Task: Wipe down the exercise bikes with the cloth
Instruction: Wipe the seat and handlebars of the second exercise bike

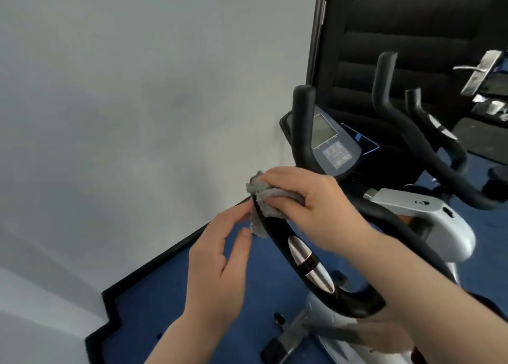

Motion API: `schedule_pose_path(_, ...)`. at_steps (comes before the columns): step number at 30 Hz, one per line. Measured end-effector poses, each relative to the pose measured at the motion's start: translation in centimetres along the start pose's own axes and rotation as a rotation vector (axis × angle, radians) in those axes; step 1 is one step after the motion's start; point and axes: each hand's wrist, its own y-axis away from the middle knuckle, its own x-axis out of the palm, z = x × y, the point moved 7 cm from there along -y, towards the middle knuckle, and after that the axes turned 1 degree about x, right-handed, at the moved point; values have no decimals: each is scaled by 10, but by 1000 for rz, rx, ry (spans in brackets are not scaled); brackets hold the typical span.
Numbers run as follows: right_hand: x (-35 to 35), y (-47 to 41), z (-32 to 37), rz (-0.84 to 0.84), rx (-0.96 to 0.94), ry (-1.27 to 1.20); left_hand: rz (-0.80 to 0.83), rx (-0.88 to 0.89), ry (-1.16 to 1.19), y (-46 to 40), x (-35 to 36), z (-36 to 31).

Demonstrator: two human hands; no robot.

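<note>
A grey cloth (pixel 262 198) is wrapped over the black handlebar (pixel 277 234) of a white and black exercise bike (pixel 439 226). My right hand (pixel 310 207) grips the cloth around the bar from above. My left hand (pixel 220 256) sits just left of the bar, fingers loosely extended, fingertips touching the hanging edge of the cloth. A silver grip sensor (pixel 310 266) shows on the bar below the cloth. The bike's console (pixel 327 141) with its screen stands behind the hands.
A pale wall (pixel 137 116) fills the left. Blue floor (pixel 170 308) with black skirting lies below. A mirror or dark panel (pixel 412 33) stands behind the bike, with further handlebars (pixel 406 132) and a door handle (pixel 478 72) at right.
</note>
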Motion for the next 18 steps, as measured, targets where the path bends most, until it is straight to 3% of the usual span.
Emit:
schedule_pose_path(3, 1, -23, 13, 306, -103, 348, 1, 20, -11, -6, -2, 2)
schedule_pose_path(5, 3, -28, 11, 371, -60, 394, -11, 27, 10, -10, 0, 4)
schedule_pose_path(6, 1, -26, 6, 320, 8, 317, -18, 38, 26, -12, 0, 3)
schedule_pose_path(9, -2, 8, -18, -43, 295, -71, -25, 122, 35, -20, 2, -4)
schedule_pose_path(11, 5, 39, -30, -177, 430, -125, -3, 172, 24, -26, 3, -8)
schedule_pose_path(15, 4, 85, -34, -147, 524, 127, 137, 241, -24, -32, 12, -11)
schedule_pose_path(18, 4, 84, -35, -111, 555, 108, 168, 276, -31, -33, 12, -13)
